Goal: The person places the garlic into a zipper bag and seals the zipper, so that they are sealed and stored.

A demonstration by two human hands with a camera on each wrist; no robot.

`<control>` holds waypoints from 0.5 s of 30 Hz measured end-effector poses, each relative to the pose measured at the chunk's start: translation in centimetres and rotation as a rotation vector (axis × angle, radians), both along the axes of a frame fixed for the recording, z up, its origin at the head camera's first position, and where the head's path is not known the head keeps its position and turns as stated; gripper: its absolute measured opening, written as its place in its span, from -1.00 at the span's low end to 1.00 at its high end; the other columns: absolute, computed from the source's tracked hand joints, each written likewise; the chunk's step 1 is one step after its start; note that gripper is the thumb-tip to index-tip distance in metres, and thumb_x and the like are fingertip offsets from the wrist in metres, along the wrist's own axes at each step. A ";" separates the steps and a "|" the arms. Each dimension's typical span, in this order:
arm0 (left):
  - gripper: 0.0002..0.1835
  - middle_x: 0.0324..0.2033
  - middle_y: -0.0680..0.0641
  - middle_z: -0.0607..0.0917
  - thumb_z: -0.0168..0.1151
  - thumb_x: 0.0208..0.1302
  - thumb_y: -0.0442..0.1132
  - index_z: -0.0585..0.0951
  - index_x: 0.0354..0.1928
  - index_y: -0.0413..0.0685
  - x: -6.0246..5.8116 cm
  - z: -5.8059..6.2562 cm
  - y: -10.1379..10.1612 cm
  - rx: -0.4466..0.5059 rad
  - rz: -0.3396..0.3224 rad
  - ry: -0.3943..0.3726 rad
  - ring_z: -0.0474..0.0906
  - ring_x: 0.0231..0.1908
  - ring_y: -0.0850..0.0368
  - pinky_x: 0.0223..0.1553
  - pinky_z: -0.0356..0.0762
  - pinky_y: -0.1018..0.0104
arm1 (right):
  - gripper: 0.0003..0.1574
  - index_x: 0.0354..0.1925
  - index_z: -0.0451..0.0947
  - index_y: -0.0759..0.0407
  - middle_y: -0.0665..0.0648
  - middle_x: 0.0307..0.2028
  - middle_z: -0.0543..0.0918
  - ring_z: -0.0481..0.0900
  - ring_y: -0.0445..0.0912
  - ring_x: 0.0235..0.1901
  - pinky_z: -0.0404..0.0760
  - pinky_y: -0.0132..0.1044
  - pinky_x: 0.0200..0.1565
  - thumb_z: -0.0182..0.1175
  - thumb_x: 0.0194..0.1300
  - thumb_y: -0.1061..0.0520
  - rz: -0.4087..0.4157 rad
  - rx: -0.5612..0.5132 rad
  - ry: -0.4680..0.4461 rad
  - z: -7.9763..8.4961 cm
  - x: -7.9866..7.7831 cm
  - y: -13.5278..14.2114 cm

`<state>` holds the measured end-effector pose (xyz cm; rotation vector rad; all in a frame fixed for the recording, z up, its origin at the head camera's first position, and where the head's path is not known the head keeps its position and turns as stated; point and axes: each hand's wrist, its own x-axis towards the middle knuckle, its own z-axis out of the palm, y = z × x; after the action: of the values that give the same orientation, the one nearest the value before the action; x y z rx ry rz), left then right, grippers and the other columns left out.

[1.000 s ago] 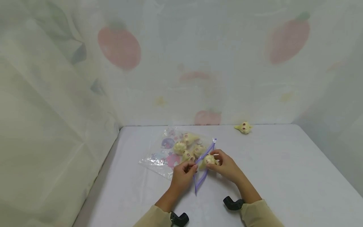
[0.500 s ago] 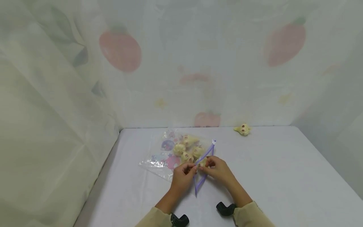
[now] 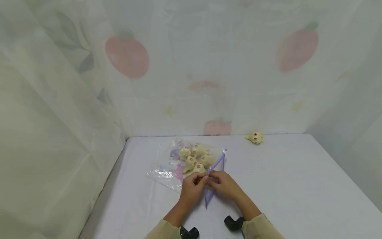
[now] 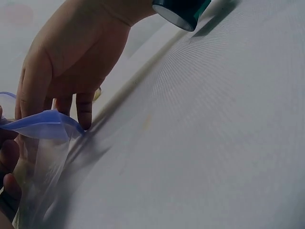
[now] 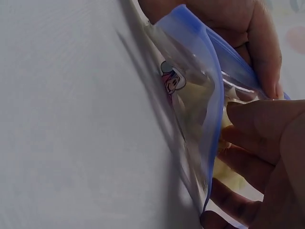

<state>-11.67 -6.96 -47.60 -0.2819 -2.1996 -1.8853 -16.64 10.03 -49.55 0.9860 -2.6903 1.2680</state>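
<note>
A clear zip bag [image 3: 167, 171] with a purple seal and cartoon prints lies on the table, several garlic bulbs [image 3: 191, 162] inside it. With thumb and fingers, my left hand [image 3: 192, 189] pinches one lip of its mouth. My right hand [image 3: 223, 184] has its fingers within the parted mouth, loosely bent; no bulb shows in its grasp. In the right wrist view the seal [image 5: 217, 95] gapes between both hands, and pale garlic [image 5: 228, 171] shows behind my right fingers. The left wrist view has my right hand [image 4: 71, 62] reaching down past the seal strip.
One more garlic bulb [image 3: 255, 137] lies near the table's back edge, right of the bag. The white table [image 3: 292, 182] meets a fabric backdrop printed with fruit behind, and cloth hangs on both sides. Black devices [image 3: 234, 223] sit at both wrists.
My right hand has moved left into the bag's mouth with a garlic bulb, which now lies among the others inside. My left hand has kept its pinch on the lip.
</note>
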 end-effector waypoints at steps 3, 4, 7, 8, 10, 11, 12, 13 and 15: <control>-0.93 -0.52 -0.19 0.70 0.31 0.27 -0.38 0.70 -0.30 -0.28 -0.1 -0.1 -0.1 -0.009 0.015 0.021 0.49 -0.54 0.36 -0.50 0.48 0.51 | -0.78 -0.07 0.69 0.11 0.05 -0.04 0.74 0.67 -0.07 -0.04 0.60 -0.13 0.06 0.23 0.34 0.13 0.074 -0.019 0.056 -0.3 -0.3 -0.3; -0.93 -0.52 -0.18 0.69 0.31 0.26 -0.39 0.70 -0.30 -0.28 -0.1 -0.2 -0.2 -0.006 0.019 0.026 0.48 -0.54 0.37 -0.50 0.48 0.51 | -0.79 -0.08 0.69 0.12 0.04 -0.04 0.74 0.67 -0.09 -0.05 0.60 -0.15 0.05 0.23 0.33 0.15 0.091 -0.026 0.070 -0.3 -0.3 -0.3; -0.94 -0.54 -0.18 0.68 0.32 0.24 -0.40 0.70 -0.31 -0.30 -0.2 -0.2 -0.2 -0.006 0.030 0.047 0.48 -0.55 0.37 -0.51 0.48 0.50 | -0.78 -0.07 0.68 0.09 0.03 -0.01 0.73 0.66 -0.09 -0.01 0.59 -0.14 0.09 0.23 0.32 0.17 0.104 -0.024 0.047 -0.1 -0.2 -0.4; -0.94 -0.54 -0.18 0.68 0.32 0.24 -0.40 0.69 -0.31 -0.30 -0.2 -0.3 -0.2 -0.009 0.029 0.054 0.48 -0.55 0.36 -0.51 0.49 0.50 | -0.77 -0.05 0.67 0.05 0.02 0.01 0.72 0.65 -0.07 0.02 0.59 -0.12 0.09 0.23 0.33 0.14 0.087 -0.014 0.015 0.0 -0.1 -0.3; -0.94 -0.53 -0.19 0.69 0.32 0.24 -0.41 0.69 -0.31 -0.31 -0.2 -0.3 -0.2 -0.015 0.019 0.062 0.50 -0.55 0.32 -0.51 0.49 0.49 | -0.74 0.00 0.65 0.03 0.04 0.04 0.70 0.64 -0.01 0.04 0.58 -0.05 0.08 0.23 0.35 0.10 0.042 0.001 -0.067 0.5 0.0 0.2; -0.94 -0.52 -0.20 0.70 0.31 0.25 -0.41 0.69 -0.31 -0.32 -0.2 -0.3 -0.2 -0.021 0.011 0.061 0.51 -0.55 0.30 -0.50 0.50 0.49 | -0.72 0.02 0.64 0.03 0.05 0.05 0.69 0.63 0.02 0.05 0.58 -0.01 0.08 0.22 0.36 0.07 0.015 0.010 -0.106 0.8 0.0 0.6; -0.93 -0.51 -0.21 0.71 0.31 0.25 -0.40 0.69 -0.31 -0.31 -0.2 -0.3 -0.2 -0.024 0.004 0.053 0.52 -0.54 0.29 -0.49 0.50 0.49 | -0.71 0.03 0.63 0.03 0.06 0.04 0.69 0.63 0.03 0.03 0.58 -0.01 0.05 0.22 0.36 0.05 -0.016 0.020 -0.135 1.1 -0.2 1.2; -0.93 -0.50 -0.22 0.71 0.31 0.26 -0.40 0.69 -0.31 -0.31 -0.2 -0.4 -0.2 -0.020 -0.004 0.039 0.53 -0.54 0.28 -0.48 0.51 0.50 | -0.70 0.03 0.63 0.05 0.06 0.02 0.70 0.63 0.03 0.01 0.59 -0.01 0.02 0.22 0.37 0.04 -0.047 0.023 -0.152 1.4 -0.4 1.8; -0.94 -0.50 -0.23 0.71 0.30 0.26 -0.40 0.69 -0.32 -0.29 -0.2 -0.4 -0.1 -0.011 -0.010 0.007 0.53 -0.54 0.29 -0.48 0.50 0.50 | -0.67 0.06 0.64 0.11 0.08 0.00 0.71 0.63 0.04 -0.03 0.59 -0.03 -0.02 0.21 0.37 0.04 -0.115 0.019 -0.156 2.0 -1.2 3.4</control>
<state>-11.83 -7.08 -47.99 -0.3013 -2.2094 -1.8748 -17.87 13.41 -47.54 0.7515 -2.8316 1.3522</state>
